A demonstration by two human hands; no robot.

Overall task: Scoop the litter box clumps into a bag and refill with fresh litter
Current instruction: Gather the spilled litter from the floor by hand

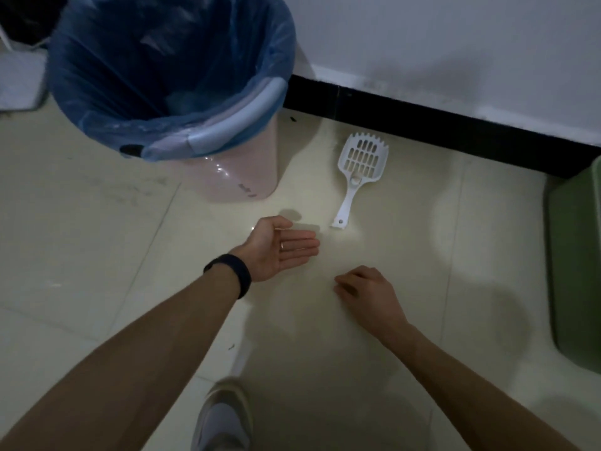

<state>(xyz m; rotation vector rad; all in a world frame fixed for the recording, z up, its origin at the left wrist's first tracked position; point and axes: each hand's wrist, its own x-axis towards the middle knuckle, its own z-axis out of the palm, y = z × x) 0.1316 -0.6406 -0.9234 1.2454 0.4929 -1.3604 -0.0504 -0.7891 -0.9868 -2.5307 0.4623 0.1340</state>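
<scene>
Scoop (361, 172) lies on floor (97, 229), untouched; your left hand (279, 247) flat open, palm up; right hand (367, 294) loosely curled, empty.

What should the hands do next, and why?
Probably grip the white scoop by its handle: it lies untouched on the floor, both the left hand and right hand hold nothing, and the left hand's fingertips are nearest the handle.

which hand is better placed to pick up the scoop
Left, probably: the left hand is open and lies close to the handle end of the white scoop; the right hand sits farther back, fingers loosely curled.
</scene>
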